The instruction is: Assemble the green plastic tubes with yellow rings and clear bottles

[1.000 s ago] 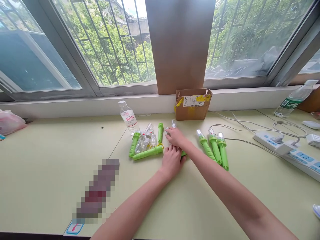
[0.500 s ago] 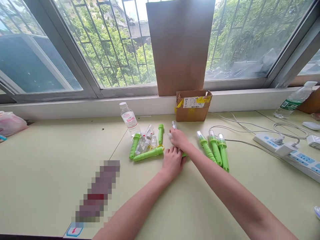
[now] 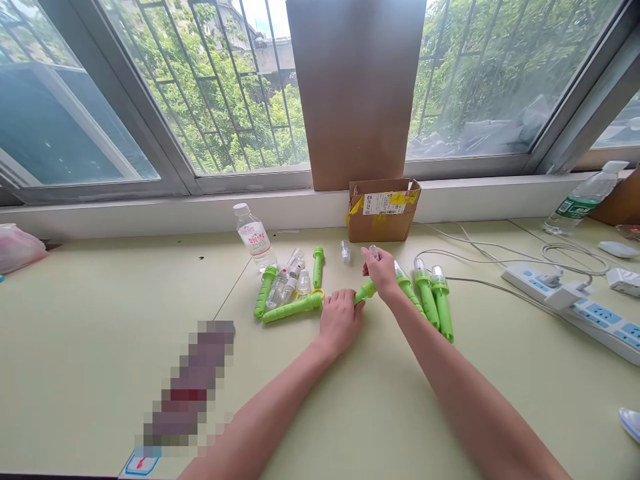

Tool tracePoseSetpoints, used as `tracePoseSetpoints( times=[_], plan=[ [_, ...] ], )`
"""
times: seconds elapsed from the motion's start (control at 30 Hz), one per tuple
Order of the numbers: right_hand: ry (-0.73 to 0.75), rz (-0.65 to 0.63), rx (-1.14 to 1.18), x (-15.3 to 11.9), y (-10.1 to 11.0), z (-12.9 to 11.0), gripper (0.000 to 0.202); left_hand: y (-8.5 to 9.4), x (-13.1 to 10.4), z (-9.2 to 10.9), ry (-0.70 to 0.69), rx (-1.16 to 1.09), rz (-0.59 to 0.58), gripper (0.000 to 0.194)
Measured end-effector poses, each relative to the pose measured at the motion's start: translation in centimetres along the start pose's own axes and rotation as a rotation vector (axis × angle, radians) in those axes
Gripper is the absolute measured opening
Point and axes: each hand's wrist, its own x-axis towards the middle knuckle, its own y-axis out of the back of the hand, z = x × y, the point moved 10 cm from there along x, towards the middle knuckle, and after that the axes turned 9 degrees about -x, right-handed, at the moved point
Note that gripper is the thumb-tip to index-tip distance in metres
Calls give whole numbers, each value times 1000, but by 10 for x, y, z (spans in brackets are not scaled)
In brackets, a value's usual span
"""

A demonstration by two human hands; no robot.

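Seven green tubes counted in the head view. Three capped tubes lie side by side on the right, clear tops pointing far; three uncapped tubes lie on the left around several clear pieces (they overlap; exact count uncertain). The seventh, the held tube, lies between the groups. Left hand: fingers closed over its near-left part. Right hand: fingers closed on a small clear piece, just above the far-right end of the held tube. One loose clear cap sits farther back, near the box. Also counted: two bottles, one cardboard box, one power strip.

Change from the earlier frame: the right hand has shifted right, off the left hand; the end of the held tube now shows more fully, and the loose clear cap is apart from the fingers.

Edges: the table meets the white sill at the far side; its near edge shows at lower left. Pale surface runs from the pink bag to the left tubes (a blurred patch lies nearer), and between the forearms. White cables bound the room right of the capped tubes.
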Motion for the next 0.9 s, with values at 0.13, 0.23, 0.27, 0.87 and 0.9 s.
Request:
tracePoseSetpoints(
  times=[0.13, 0.23, 0.27, 0.87, 0.9],
  plan=[
    [-105, -39, 193, -8, -8, 8, 37, 8, 3, -7, 64, -203, 39, 20],
    [-73, -52, 252, -14, -13, -4, 38, 11, 2, -11, 106, -322, 46, 22],
    [-50, -48, 264, -16, -14, -9, 38, 11, 2, -12, 121, -366, 48, 22],
    [39, -183, 263, -46, -49, -38, 27, 3, -2, -23, 318, -1085, 17, 29],
    [37, -195, 259, -46, -50, -38, 27, 3, -2, -24, 323, -1098, 15, 30]
  ],
)
